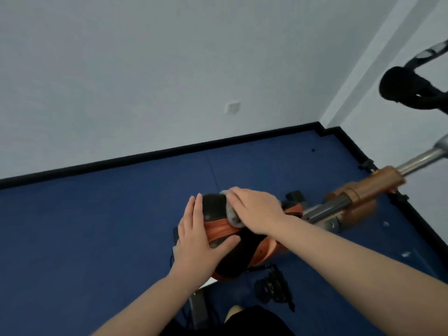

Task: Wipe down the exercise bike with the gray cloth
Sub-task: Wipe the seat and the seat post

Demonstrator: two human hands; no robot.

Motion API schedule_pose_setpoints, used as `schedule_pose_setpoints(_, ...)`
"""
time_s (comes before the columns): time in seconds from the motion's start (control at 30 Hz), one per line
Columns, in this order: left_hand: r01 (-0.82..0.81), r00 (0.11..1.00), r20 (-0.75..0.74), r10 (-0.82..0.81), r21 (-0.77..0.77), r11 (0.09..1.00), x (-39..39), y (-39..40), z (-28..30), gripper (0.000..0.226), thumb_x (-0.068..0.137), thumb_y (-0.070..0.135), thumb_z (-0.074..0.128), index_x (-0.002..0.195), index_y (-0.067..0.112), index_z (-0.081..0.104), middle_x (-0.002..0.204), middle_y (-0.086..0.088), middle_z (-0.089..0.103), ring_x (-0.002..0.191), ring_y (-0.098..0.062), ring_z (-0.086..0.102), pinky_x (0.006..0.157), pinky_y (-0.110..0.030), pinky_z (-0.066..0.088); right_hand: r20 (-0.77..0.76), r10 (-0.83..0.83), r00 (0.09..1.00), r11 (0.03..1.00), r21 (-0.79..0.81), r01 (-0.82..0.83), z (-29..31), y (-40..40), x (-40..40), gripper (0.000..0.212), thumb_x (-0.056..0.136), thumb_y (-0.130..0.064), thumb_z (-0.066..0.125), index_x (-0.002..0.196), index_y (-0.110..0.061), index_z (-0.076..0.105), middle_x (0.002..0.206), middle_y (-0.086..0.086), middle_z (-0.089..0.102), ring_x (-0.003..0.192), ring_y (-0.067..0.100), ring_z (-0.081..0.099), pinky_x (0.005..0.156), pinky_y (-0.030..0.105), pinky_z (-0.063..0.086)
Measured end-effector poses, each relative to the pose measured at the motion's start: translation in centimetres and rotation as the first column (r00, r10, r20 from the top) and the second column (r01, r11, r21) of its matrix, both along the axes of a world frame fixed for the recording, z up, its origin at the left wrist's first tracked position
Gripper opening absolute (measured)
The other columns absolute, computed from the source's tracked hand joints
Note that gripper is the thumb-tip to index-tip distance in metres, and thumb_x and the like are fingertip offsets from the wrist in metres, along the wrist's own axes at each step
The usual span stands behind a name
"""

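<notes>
The exercise bike's black and orange saddle [218,229] is at the centre of the head view. My left hand [196,238] holds its left side, fingers straight along the edge and thumb laid across the top. My right hand [254,209] presses the gray cloth [232,215] flat onto the saddle's far part; only a bunched strip of cloth shows under the palm. The orange frame [368,187] and silver post [421,158] run up to the right toward the black handlebars [407,90].
A black pedal [274,287] hangs below the saddle, above the blue floor mat [97,238]. White walls with a black skirting board [145,156] stand close behind and to the right. A wall socket [62,107] sits low on the far wall.
</notes>
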State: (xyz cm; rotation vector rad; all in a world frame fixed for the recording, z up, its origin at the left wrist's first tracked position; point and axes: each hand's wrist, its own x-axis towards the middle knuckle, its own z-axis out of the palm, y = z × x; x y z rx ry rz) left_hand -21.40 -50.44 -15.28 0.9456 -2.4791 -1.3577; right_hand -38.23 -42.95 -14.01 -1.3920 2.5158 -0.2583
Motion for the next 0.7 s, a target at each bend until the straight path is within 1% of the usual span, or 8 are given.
schedule_pose_setpoints(0.1,-0.076,0.997,-0.02,0.078,0.099,0.992,0.8,0.9,-0.7,0.119,0.063,0.071,0.067,0.151,0.044,-0.008,0.158,0.022,0.002,0.14,-0.005,0.018,0.115,-0.038,0.025,0.278,0.086,0.957,0.996,-0.008,-0.087,0.7,-1.5,-1.0,0.044,0.102,-0.052,0.02,0.138,-0.043,0.043,0.136,-0.01,0.055,0.12,0.016,0.054,0.095,0.039,0.043)
schedule_pose_setpoints(0.2,-0.141,0.988,-0.006,0.154,0.366,0.92,1.2,1.5,-0.9,0.128,0.058,0.063,0.077,0.152,0.043,-0.007,0.149,0.012,0.026,0.127,0.0,0.038,0.105,-0.025,0.036,0.442,0.007,0.897,0.99,0.126,-0.069,1.2,-3.0,-2.9,0.044,0.105,-0.042,0.021,0.133,-0.033,0.054,0.117,-0.001,0.065,0.111,0.02,0.057,0.102,0.04,0.041)
schedule_pose_setpoints(0.3,-0.201,0.973,-0.001,0.233,0.502,0.841,1.3,1.7,-1.3,0.11,0.054,0.044,0.093,0.142,0.031,0.03,0.122,0.015,0.054,0.097,0.011,0.06,0.077,-0.009,0.049,0.313,0.186,0.931,0.979,0.017,-0.201,1.1,-4.4,0.2,0.041,0.103,-0.047,0.023,0.129,-0.042,0.054,0.123,-0.01,0.059,0.113,0.016,0.054,0.098,0.042,0.044)
schedule_pose_setpoints(0.37,-0.216,0.973,0.04,0.228,0.519,0.827,1.2,1.7,-1.3,0.101,0.04,0.05,0.095,0.126,0.026,0.049,0.111,0.012,0.066,0.093,0.006,0.064,0.074,-0.011,0.05,0.094,0.441,0.892,0.897,-0.074,-0.436,1.1,-4.4,2.6,0.036,0.101,-0.049,0.032,0.127,-0.041,0.056,0.135,-0.014,0.051,0.125,0.015,0.042,0.096,0.041,0.041)
schedule_pose_setpoints(0.43,-0.206,0.977,0.067,0.202,0.538,0.817,1.1,1.4,-1.2,0.092,0.039,0.049,0.095,0.119,0.027,0.056,0.105,0.011,0.071,0.095,0.001,0.066,0.075,-0.012,0.05,0.096,0.593,0.799,0.805,-0.054,-0.591,1.9,-5.0,1.9,0.035,0.099,-0.051,0.037,0.122,-0.039,0.06,0.132,-0.015,0.051,0.124,0.012,0.04,0.092,0.038,0.041)
schedule_pose_setpoints(0.57,-0.175,0.983,0.056,0.175,0.578,0.797,1.0,0.8,-1.1,0.071,0.051,0.03,0.097,0.113,0.026,0.063,0.096,0.01,0.075,0.089,-0.002,0.07,0.079,-0.018,0.055,0.386,0.326,0.863,0.928,0.043,-0.37,2.4,-7.3,0.2,0.034,0.098,-0.051,0.038,0.098,-0.035,0.067,0.101,-0.012,0.062,0.094,0.011,0.056,0.088,0.04,0.048)
schedule_pose_setpoints(0.63,-0.185,0.98,0.05,0.192,0.581,0.792,1.0,1.1,-1.4,0.075,0.043,0.038,0.096,0.11,0.027,0.064,0.094,0.011,0.075,0.088,-0.003,0.07,0.08,-0.022,0.056,0.187,0.407,0.894,0.904,0.058,-0.423,1.8,-7.3,1.6,0.033,0.096,-0.052,0.038,0.095,-0.034,0.066,0.103,-0.012,0.062,0.097,0.014,0.055,0.084,0.039,0.047)
schedule_pose_setpoints(0.7,-0.202,0.976,0.049,0.213,0.568,0.798,1.1,1.5,-1.7,0.072,0.039,0.044,0.092,0.104,0.031,0.065,0.087,0.015,0.074,0.083,0.001,0.069,0.068,-0.018,0.053,-0.028,0.631,0.775,0.775,-0.02,-0.632,1.0,-6.0,2.8,0.029,0.092,-0.053,0.043,0.097,-0.037,0.067,0.109,-0.016,0.06,0.102,0.013,0.048,0.081,0.037,0.043)
